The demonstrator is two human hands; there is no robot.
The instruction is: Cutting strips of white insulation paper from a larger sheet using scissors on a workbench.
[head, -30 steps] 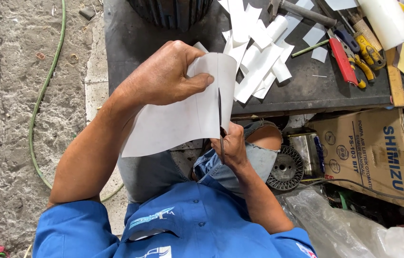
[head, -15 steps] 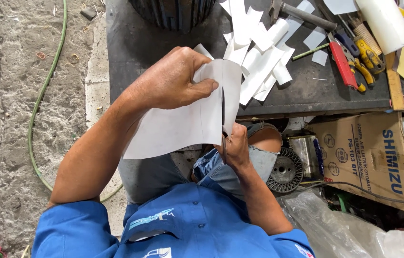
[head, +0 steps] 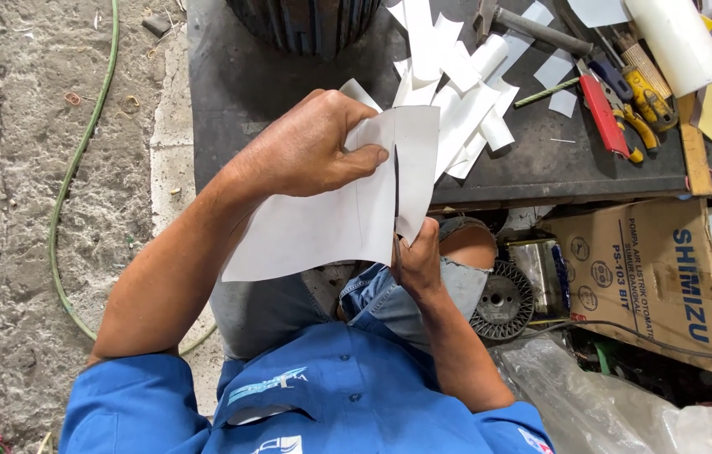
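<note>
Progress: the white sheet [head: 322, 223] you hold is slit most of the way — a dark cut line runs down from its top edge, parting a narrow strip at 3 o'clock from the wider body; the bottom of the strip looks still joined.
Done so far: a heap of cut white strips [head: 457, 92] lies on the dark bench [head: 238, 84] at 1 o'clock of your hands.
Left: I judge the last bit of this cut, plus the wide remainder of the sheet.
Left hand [head: 305, 151]: closed over the sheet's top edge, thumb pinching it flat, knuckles up.
Right hand [head: 415, 261]: below, at 5 o'clock of the left, curled shut around something under the sheet — the cutting tool itself is hidden.
Sheet: held above your knee, just in front of the bench edge.
</note>
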